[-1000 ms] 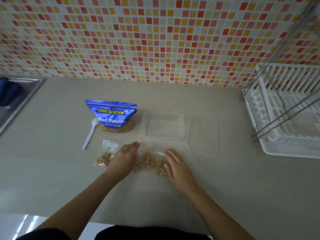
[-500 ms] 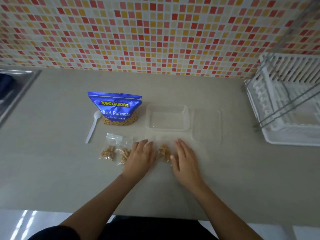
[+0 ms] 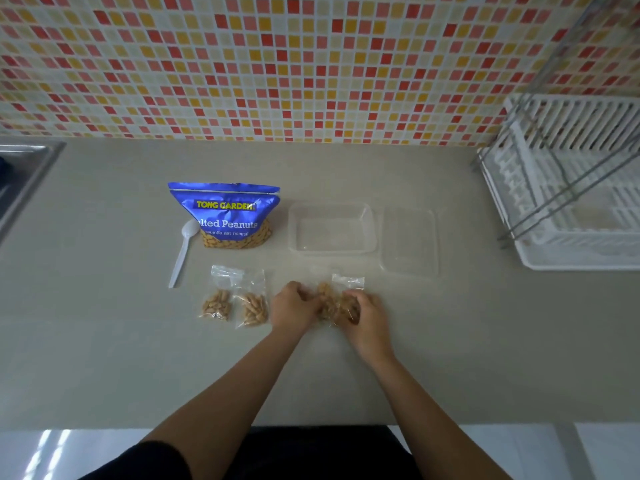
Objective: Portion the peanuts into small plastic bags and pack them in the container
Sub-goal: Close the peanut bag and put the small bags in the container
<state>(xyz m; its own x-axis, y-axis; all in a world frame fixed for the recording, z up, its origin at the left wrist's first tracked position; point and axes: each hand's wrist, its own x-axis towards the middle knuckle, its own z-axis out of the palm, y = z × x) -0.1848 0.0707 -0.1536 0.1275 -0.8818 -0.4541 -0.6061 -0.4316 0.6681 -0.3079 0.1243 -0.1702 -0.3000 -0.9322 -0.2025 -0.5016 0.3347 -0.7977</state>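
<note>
Counter [image 3: 104,341]: grey, running left to right under a tiled wall; it carries everything below.
Dish rack [image 3: 571,209]: white, at the counter's right end, against the back edge.
Peanut pouch [image 3: 225,213]: blue, upright, left of centre and nearer the back edge than my hands.
Container [image 3: 332,233]: clear plastic and open, with nothing in it; just right of the pouch, long axis parallel to the back edge.
Lid [image 3: 410,242]: clear, flat on the counter just right of the container.
Left hand [image 3: 292,306]: mid-counter, fingers curled onto the left side of the gathered bags.
Right hand [image 3: 367,311]: fingers curled round the right side of the same bundle.
Gathered bags [image 3: 334,303]: small filled plastic bags bunched between both hands; I cannot tell how many.
Loose bags: two filled, lying flat side by side, [image 3: 216,303] and [image 3: 254,306], just left of my left hand.
Spoon [image 3: 182,258]: white plastic, left of the pouch, bowl toward the back edge.
Step, as I judge it: portioning looks done and packing has not begun.
Bearing for the move: the container lies straight beyond the bundle toward the back edge, close by and about equally near both hands. The two loose bags fall to my left hand.
</note>
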